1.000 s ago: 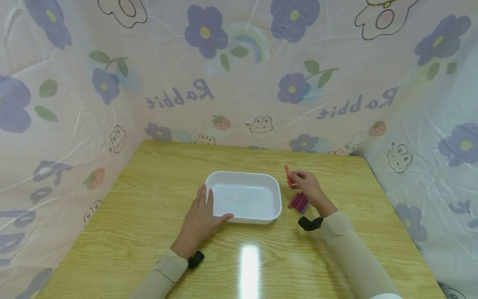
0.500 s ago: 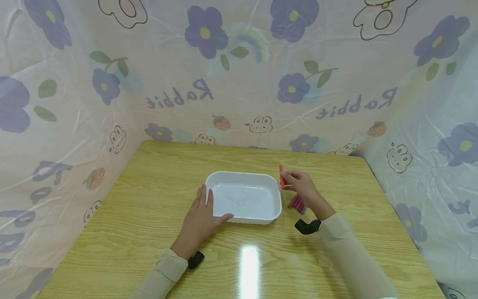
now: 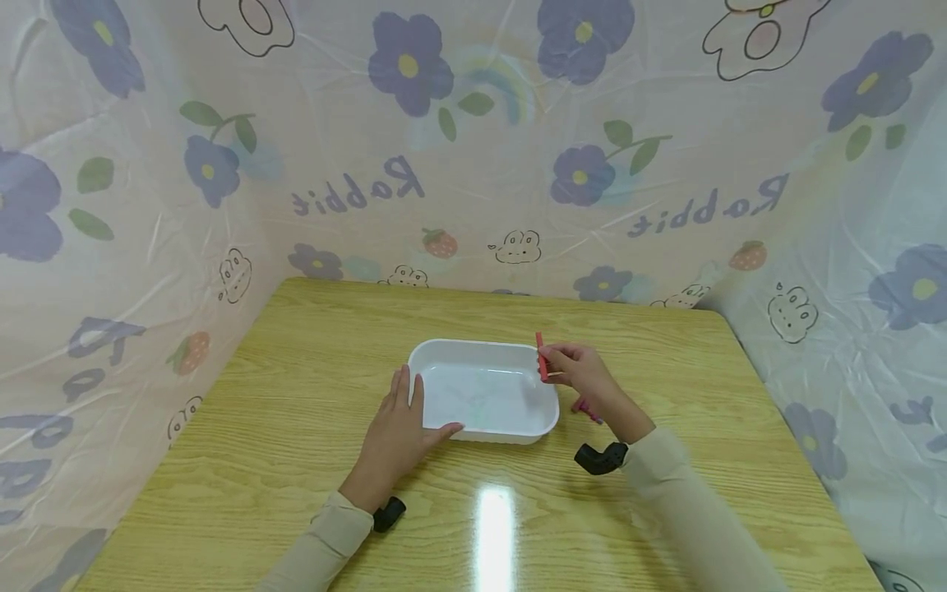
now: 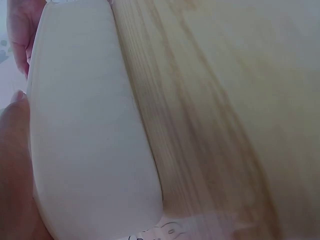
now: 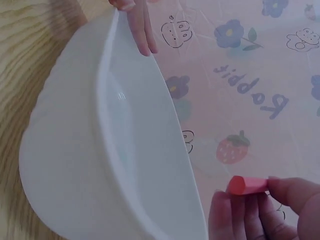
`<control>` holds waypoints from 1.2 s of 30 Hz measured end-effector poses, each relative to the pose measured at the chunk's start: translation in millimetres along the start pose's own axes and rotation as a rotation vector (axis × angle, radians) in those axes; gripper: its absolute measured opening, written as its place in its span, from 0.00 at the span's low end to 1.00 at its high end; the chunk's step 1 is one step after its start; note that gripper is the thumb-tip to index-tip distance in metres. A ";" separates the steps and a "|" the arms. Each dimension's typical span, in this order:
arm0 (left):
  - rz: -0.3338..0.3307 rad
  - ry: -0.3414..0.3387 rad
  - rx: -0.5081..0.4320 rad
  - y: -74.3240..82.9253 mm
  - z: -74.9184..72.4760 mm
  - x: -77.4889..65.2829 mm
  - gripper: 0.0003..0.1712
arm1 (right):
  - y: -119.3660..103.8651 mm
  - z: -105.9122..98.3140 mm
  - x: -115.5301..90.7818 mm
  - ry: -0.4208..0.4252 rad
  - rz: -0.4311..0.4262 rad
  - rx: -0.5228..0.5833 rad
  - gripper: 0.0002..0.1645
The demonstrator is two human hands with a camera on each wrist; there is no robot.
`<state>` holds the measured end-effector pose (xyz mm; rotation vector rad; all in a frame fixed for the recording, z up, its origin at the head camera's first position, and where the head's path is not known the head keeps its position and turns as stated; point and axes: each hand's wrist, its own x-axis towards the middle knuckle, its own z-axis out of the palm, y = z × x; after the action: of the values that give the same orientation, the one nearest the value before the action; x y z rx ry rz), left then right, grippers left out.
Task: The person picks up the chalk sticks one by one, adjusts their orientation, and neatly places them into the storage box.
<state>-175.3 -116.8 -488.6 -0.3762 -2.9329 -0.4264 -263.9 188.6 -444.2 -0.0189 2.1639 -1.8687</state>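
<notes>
A red crayon-like stick (image 3: 542, 358) stands nearly upright in my right hand (image 3: 584, 374), pinched between thumb and fingers over the right rim of a white tray (image 3: 488, 436). In the right wrist view the stick (image 5: 247, 185) shows a flat, many-sided end and lies apart from the tray wall (image 5: 65, 135). My left hand (image 3: 395, 436) rests on the tray's left front corner, fingers straight along the left rim and thumb on the front rim. Beside the tray's right end, partly hidden by my right hand, lie purple and maroon sticks (image 3: 588, 411).
The wooden table (image 3: 296, 460) reaches out on all sides of the tray. A patterned cloth (image 3: 473, 164) with flowers and rabbits hangs behind the table and along both sides. Black wrist devices (image 3: 601, 459) sit at both wrists.
My right hand has moved left with the red stick, from beside the tray to above its right rim. My left hand and the tray have stayed in place.
</notes>
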 end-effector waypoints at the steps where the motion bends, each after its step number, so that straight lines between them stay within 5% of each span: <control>1: 0.000 0.000 -0.003 0.1 -0.2 0.1 0.62 | 0.2 1.6 -0.3 -0.003 0.007 -0.004 0.31; 36: -0.002 -0.005 0.032 0.3 -1.2 1.5 0.63 | 1.1 52.0 2.8 -0.109 0.011 0.047 0.24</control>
<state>-176.5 -116.5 -487.1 -0.3710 -2.9411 -0.3791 -255.0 137.9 -452.3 -0.0965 2.0428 -1.8667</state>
